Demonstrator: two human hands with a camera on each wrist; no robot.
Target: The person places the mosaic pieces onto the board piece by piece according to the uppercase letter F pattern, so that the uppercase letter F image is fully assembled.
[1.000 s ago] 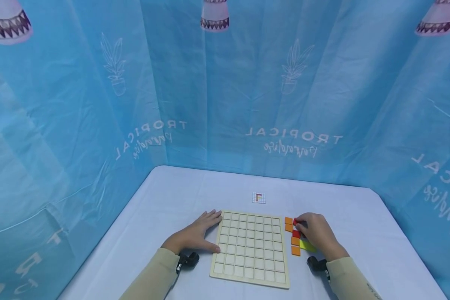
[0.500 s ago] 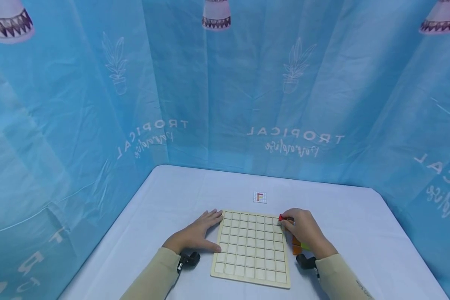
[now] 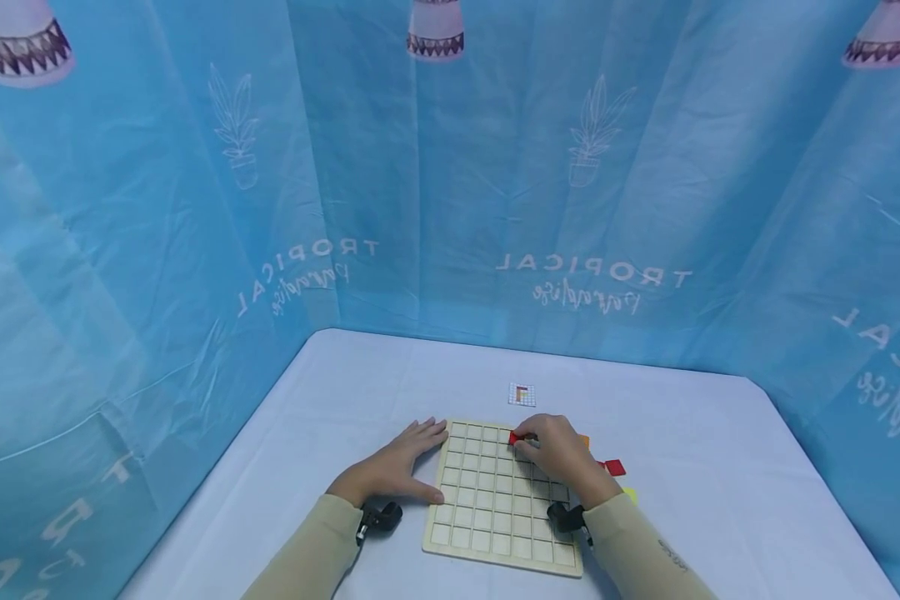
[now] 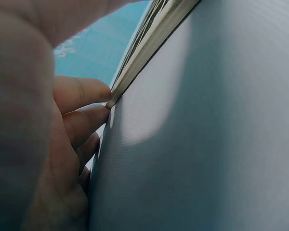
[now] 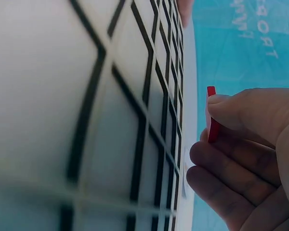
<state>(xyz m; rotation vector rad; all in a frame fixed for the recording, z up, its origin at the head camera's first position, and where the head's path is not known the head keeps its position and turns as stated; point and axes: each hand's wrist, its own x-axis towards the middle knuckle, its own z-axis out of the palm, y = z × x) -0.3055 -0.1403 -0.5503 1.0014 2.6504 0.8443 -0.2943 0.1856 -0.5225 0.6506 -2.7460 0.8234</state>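
A pale wooden grid board [image 3: 487, 508] with square recesses lies flat on the white table. Thumb and fingers spread, my left hand [image 3: 390, 475] touches the board's left edge; the left wrist view shows fingertips [image 4: 98, 91] against its side. Over the upper part of the board, my right hand [image 3: 561, 457] pinches a small red square tile [image 3: 513, 437]. In the right wrist view the red tile [image 5: 213, 127] stands edge-on between thumb and fingers, apart from the grid surface. The right hand and sleeve cover part of the board's right side.
Partly hidden behind the right arm are an orange tile [image 3: 584, 440], another red tile [image 3: 615, 467] and a yellow piece [image 3: 631, 494]. A small printed grid card [image 3: 522, 395] lies beyond the board. Blue curtains [image 3: 450, 208] surround the table [image 3: 390, 367].
My right hand has picked up a red tile from beside the board and carried it left, over the board's upper rows. The left hand stays on the board's edge.
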